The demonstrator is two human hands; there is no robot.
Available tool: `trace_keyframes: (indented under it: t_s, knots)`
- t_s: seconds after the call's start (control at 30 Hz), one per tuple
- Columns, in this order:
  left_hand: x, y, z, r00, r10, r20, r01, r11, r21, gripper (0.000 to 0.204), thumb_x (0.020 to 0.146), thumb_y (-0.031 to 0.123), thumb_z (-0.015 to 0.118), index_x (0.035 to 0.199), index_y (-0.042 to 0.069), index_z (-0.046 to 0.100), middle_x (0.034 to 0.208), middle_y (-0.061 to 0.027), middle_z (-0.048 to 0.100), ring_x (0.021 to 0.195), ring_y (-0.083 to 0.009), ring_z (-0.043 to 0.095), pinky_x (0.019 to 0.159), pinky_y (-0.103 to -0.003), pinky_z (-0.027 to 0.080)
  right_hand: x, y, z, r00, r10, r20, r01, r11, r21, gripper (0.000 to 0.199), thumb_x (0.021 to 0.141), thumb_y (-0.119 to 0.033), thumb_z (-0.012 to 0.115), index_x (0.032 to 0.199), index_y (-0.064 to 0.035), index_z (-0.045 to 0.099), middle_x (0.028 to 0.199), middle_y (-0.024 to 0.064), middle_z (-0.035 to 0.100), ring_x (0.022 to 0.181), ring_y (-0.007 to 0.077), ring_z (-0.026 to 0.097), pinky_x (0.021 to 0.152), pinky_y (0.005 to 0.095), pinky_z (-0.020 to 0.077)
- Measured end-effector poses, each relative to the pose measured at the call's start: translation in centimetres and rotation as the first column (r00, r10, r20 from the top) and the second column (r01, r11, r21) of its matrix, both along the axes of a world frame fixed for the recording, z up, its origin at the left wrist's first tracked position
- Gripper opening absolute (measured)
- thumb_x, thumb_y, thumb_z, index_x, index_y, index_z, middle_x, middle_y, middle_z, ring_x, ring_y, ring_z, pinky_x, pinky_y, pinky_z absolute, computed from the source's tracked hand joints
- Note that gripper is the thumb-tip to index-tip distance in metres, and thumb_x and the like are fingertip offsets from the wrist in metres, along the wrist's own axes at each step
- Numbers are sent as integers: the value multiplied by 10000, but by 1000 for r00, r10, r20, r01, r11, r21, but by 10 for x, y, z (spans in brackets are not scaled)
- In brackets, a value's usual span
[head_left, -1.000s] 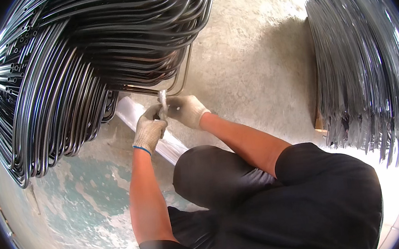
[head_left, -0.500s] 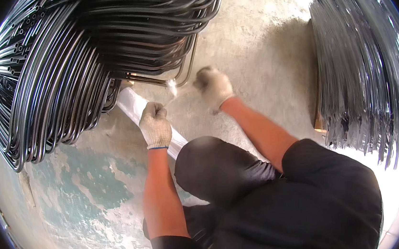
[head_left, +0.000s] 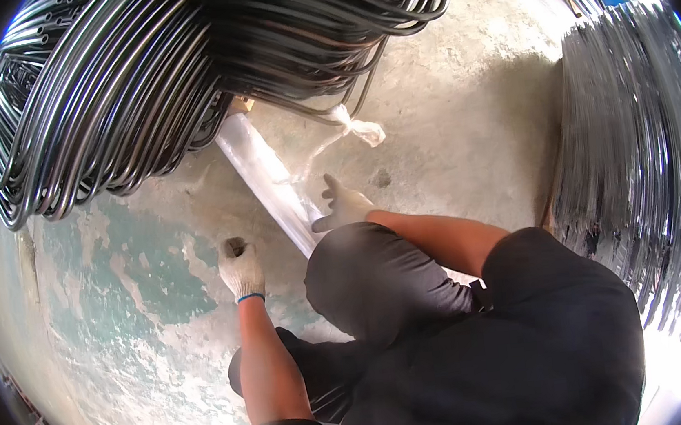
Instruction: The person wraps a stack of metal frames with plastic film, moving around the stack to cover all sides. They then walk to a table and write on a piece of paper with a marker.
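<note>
My left hand, in a white knit glove with a dark grip side, is over the floor left of a long white plastic roll. Its fingers are curled in, and whatever they may hold is hidden. At the roll's right side my gloved right hand is open, thumb and fingers spread, at or just above the film. A twisted strip of clear plastic film hangs on the lowest bent tube of the stack, its tail trailing toward the roll. My knee hides the roll's near end.
A tall stack of bent black metal tubes stands at the far left, beyond the roll. Bundles of dark wrapped lengths rise along the right side. Between them lies worn concrete floor with green paint patches.
My left hand has come down and left, away from the tubes. The right has dropped from the strip toward the roll and spread its fingers. The strip now hangs from the tube by itself.
</note>
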State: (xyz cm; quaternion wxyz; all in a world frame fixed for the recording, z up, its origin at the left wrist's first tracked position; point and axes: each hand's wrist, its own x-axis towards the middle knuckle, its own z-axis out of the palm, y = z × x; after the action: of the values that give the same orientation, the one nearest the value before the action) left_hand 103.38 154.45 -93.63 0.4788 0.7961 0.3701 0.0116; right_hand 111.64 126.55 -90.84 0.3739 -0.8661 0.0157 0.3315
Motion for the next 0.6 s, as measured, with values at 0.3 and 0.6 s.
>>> trace_keyframes:
  t_s: [0.3,0.6]
  knots:
    - [-32,52,86,983,175,61,-161,969,-189,255,928,39,715,1178,-3,686,1026,-69,719,876,-163,675,780,-300,570,6,79,-62,995,-10,-101,-2,994,-114,1153,629,-370,993,1502,126,426,1332,322,691,1278,400,691,1102,456,551]
    - [-47,76,102,985,150,87,-146,988,-50,397,938,141,738,1291,-29,671,1147,-97,717,951,-188,676,839,-335,573,58,57,-6,778,598,-189,-602,797,47,678,630,-227,926,1260,-38,762,1161,201,779,1056,325,743,904,465,599]
